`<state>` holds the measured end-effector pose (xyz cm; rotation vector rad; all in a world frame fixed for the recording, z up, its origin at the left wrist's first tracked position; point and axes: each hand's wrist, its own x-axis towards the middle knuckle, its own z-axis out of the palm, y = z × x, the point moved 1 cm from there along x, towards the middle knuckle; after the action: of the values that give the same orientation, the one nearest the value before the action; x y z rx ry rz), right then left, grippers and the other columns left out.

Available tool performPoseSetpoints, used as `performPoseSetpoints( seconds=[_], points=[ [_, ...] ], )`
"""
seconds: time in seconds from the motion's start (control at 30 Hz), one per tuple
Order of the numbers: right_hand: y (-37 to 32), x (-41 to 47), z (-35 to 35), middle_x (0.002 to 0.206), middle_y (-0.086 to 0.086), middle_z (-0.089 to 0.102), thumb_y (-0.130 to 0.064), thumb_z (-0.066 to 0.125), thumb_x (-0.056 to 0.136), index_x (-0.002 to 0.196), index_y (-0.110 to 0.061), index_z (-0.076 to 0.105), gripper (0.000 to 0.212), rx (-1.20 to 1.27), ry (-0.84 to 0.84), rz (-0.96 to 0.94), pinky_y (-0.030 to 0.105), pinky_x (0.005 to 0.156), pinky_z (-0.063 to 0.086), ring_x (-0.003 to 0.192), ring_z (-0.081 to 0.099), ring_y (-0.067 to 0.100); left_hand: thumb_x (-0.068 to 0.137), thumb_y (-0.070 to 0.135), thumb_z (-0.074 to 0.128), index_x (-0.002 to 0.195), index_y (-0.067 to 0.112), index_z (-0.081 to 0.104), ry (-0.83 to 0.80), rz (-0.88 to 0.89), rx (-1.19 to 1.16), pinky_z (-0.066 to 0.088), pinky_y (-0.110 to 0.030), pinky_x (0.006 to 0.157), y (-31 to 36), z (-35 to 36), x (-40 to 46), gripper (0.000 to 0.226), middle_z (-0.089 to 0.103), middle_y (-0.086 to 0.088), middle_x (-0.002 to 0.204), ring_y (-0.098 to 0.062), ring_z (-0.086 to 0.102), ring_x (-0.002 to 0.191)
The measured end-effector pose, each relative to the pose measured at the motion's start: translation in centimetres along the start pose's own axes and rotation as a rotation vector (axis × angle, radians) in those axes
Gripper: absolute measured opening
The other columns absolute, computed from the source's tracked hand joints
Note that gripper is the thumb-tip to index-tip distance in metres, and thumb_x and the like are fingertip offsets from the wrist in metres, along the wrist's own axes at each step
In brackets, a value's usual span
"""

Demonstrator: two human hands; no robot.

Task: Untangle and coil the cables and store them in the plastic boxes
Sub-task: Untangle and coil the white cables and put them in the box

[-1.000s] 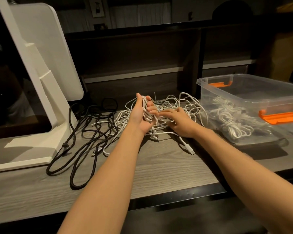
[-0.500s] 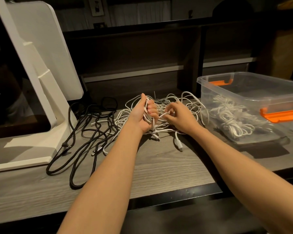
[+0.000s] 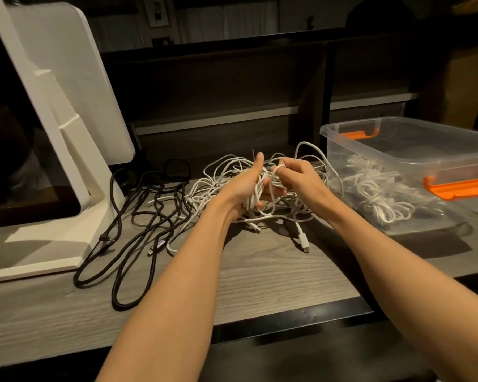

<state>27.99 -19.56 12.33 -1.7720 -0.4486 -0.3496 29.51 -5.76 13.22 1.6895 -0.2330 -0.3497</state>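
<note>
We had both hands in the white cable tangle (image 3: 260,172) at the back of the tabletop (image 3: 260,271). Our left hand (image 3: 249,186) was curled around a bunch of white loops, thumb up, and our right hand (image 3: 295,180) pinched a strand looped over its forefinger, just beside the left. The rest of the white heap spread on the wood behind and under our hands, with one white plug end (image 3: 303,242) lying loose in front. To the left lay the black cables (image 3: 138,216), not yet touched, some of them running against the foot of a white monitor stand (image 3: 75,161). The clear plastic box (image 3: 414,161) with orange latches stood to the right, white coils already inside. As we judged it, the risk lay in pulling the pinched strand while the left hand kept the bundle tight: that could cinch a knot harder, or drag the whole heap, and the loose plug might snag in another loop.
</note>
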Motion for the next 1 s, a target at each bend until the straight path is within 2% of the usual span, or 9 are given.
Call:
performPoseSetpoints(
  seconds=[0.07,0.1,0.23,0.33,0.53,0.63,0.73,0.9,1.0],
  points=[
    [-0.1,0.1,-0.2,0.065,0.005,0.046,-0.014,0.049,0.094,0.063,-0.016,0.046,0.031,0.006,0.039,0.009,0.024,0.062,0.038,0.062,0.044,0.012,0.096,0.065,0.026,0.085,0.014,0.066,-0.009,0.018,0.077,0.053,-0.03,0.084,0.0,0.0,0.0,0.065,0.073,-0.008,0.087,-0.021,0.069,0.091],
    [-0.2,0.1,-0.2,0.065,0.003,0.043,-0.013,0.048,0.095,0.063,-0.016,0.045,0.032,0.02,0.051,0.017,0.024,0.063,0.037,0.062,0.041,0.011,0.096,0.063,0.027,0.082,0.012,0.063,-0.029,0.022,0.066,0.056,-0.028,0.084,0.0,0.1,-0.2,0.065,0.073,-0.008,0.083,-0.021,0.071,0.088],
    [-0.4,0.1,-0.3,0.063,-0.002,0.039,-0.006,0.043,0.095,0.062,-0.015,0.042,0.034,0.053,0.064,0.035,0.014,0.058,0.037,0.057,0.039,0.002,0.098,0.055,0.036,0.074,0.009,0.056,-0.141,-0.039,-0.175,0.06,-0.027,0.059,0.2,0.8,-0.6,0.055,0.059,-0.005,0.059,-0.016,0.065,0.055],
    [-0.5,0.1,-0.2,0.063,-0.001,0.04,-0.002,0.042,0.094,0.063,-0.014,0.042,0.034,0.057,0.07,0.029,0.008,0.055,0.036,0.052,0.041,-0.003,0.095,0.061,0.036,0.07,0.014,0.049,-0.137,-0.052,-0.095,0.041,-0.017,0.04,0.1,1.1,-0.4,0.056,0.046,0.001,0.055,-0.008,0.044,0.042],
    [-0.1,0.2,-0.1,0.07,0.001,0.046,-0.006,0.043,0.097,0.079,-0.013,0.047,0.019,0.057,0.061,0.066,0.015,0.059,0.039,0.061,0.045,0.004,0.081,0.075,0.034,0.061,0.016,0.042,-0.289,-0.052,-0.016,0.027,-0.013,0.033,0.1,0.6,-0.4,0.063,0.038,0.005,0.048,-0.005,0.033,0.034],
    [0.6,0.3,-0.5,0.076,-0.001,0.047,-0.007,0.046,0.094,0.082,-0.015,0.048,0.015,-0.014,0.081,0.108,0.018,0.065,0.039,0.069,0.045,0.008,0.089,0.06,0.048,0.064,0.018,0.042,-0.325,0.003,0.097,0.026,-0.014,0.036,0.2,0.4,-0.5,0.049,0.037,0.006,0.051,-0.005,0.03,0.038],
    [1.4,0.4,-0.8,0.078,-0.002,0.053,-0.016,0.051,0.096,0.09,-0.013,0.053,0.007,-0.153,0.088,0.09,0.018,0.064,0.041,0.07,0.048,0.008,0.095,0.049,0.051,0.067,0.016,0.047,-0.227,0.038,0.11,0.029,-0.014,0.037,0.0,0.2,-0.4,0.044,0.038,0.005,0.052,-0.006,0.031,0.039],
    [2.5,0.7,-1.1,0.085,-0.002,0.065,-0.02,0.06,0.092,0.092,-0.018,0.063,0.003,-0.502,0.057,0.091,0.027,0.073,0.051,0.08,0.062,0.013,0.101,0.048,0.041,0.091,0.011,0.068,0.268,0.145,0.016,0.037,-0.017,0.042,-0.8,-0.1,0.6,0.046,0.042,0.004,0.053,-0.006,0.038,0.04],
    [2.7,0.6,-1.1,0.088,-0.002,0.066,-0.02,0.062,0.091,0.091,-0.02,0.064,0.003,-0.585,0.041,0.115,0.034,0.082,0.05,0.086,0.062,0.016,0.102,0.045,0.04,0.111,0.013,0.067,0.292,0.173,-0.27,0.037,-0.017,0.043,-0.7,-0.2,0.8,0.043,0.051,-0.001,0.071,-0.005,0.039,0.044]
  ],
)
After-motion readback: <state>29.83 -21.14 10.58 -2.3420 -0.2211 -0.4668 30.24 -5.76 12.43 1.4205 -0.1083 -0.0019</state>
